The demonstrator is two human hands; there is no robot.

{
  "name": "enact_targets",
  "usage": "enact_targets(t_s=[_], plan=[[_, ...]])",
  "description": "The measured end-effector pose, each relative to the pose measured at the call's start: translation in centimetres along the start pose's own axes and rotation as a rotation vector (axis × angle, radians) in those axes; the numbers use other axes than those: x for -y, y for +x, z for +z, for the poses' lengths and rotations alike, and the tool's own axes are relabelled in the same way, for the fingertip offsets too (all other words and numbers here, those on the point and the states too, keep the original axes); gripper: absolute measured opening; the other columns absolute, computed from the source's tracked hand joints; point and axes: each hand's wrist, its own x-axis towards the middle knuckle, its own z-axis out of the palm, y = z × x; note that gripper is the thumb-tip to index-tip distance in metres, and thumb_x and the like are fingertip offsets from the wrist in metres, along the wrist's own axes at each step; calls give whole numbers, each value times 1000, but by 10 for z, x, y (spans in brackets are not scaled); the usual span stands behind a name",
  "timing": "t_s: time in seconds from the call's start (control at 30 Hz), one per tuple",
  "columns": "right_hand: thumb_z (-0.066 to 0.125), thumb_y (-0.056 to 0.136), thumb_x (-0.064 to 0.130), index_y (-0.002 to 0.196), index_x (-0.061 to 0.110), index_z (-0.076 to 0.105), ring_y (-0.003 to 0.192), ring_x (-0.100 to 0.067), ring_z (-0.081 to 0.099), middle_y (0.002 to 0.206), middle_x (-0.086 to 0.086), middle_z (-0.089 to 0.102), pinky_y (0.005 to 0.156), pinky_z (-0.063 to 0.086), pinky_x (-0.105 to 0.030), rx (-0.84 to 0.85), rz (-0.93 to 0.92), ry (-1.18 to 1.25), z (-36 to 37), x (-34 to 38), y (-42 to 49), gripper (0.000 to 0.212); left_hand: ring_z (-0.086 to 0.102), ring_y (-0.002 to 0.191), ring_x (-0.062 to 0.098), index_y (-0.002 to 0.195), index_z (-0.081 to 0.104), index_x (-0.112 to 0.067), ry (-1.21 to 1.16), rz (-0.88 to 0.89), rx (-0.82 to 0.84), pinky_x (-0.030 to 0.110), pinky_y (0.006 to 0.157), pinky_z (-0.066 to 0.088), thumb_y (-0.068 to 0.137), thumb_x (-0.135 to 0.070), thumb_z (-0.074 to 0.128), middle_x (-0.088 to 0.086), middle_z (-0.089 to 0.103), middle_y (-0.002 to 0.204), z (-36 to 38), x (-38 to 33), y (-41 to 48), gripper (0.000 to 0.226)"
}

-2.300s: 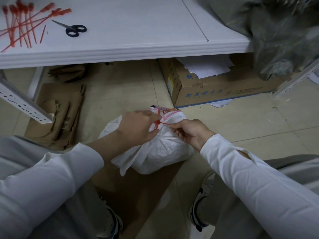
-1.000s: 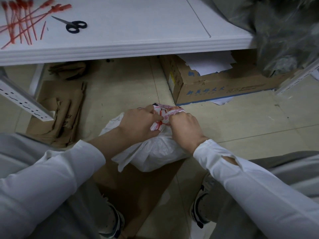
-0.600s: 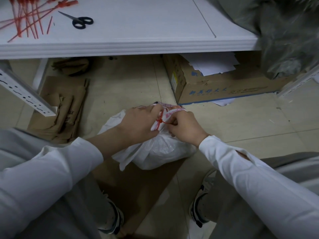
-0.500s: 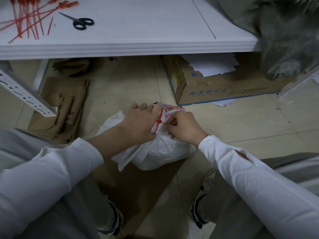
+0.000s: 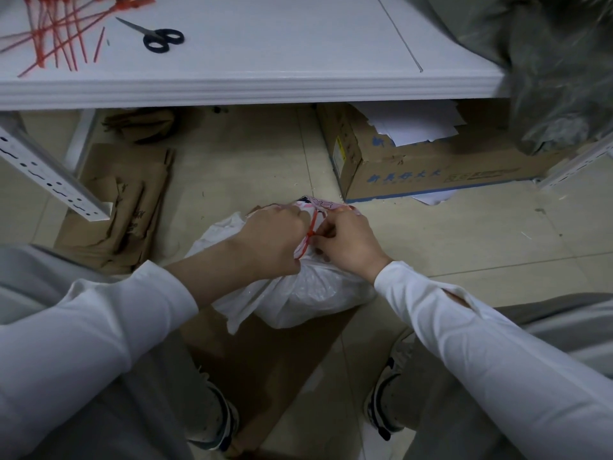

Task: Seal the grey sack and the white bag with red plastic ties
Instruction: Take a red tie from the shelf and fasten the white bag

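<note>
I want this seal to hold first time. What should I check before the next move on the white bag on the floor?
1. ok: red tie loops the neck of the white bag.
2. ok: left hand grips the gathered neck.
3. ok: right hand pinches the tie.
4. cannot tell: tail through the lock, since fingers hide it.
5. ok: scissors lie on the table.
6. cannot tell: grey sack sealed.

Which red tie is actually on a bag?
The red tie round the white bag, pinched by the right hand; spare ties lie loose on the table.
</note>
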Motion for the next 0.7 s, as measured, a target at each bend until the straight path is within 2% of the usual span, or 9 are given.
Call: enact_targets(t_s=[0.2,0.37,0.53,0.63,0.7], plan=[[65,86,22,76,8,75,74,-18,66,75,-6,72,77,55,-36,12,72,41,6,0,4,20,57,90,23,105,53,-11,-33,-5,-7,34,74,51,71,-22,67,7,58,104,-2,2,0,39],[68,82,22,71,12,75,72,-15,66,71,-2,72,71,52,-29,16,90,26,8,1,4,16,55,95,23,104,52,-10,-16,8,-42,25,70,35,75,-18,65,7,55,105,-2,-2,-3,34],[68,78,23,70,11,74,73,-16,67,70,-2,71,71,55,-33,41,99,14,12,0,7,15,57,96,26,105,54,-8,-21,-4,-61,31,78,48,73,-9,63,11,57,104,7,-7,-2,33],[69,80,22,79,12,71,79,-19,66,79,-2,71,74,54,-34,-20,57,-27,12,3,4,11,58,91,25,101,54,-10,-134,-49,-85,32,71,49,72,-13,65,8,58,99,6,0,-1,31],[72,77,23,96,13,65,94,-20,62,98,-3,67,82,50,-31,-110,-32,-61,12,7,-2,23,58,83,24,89,51,-12,-225,-72,-82,33,67,48,70,-19,68,5,57,89,0,10,1,26]])
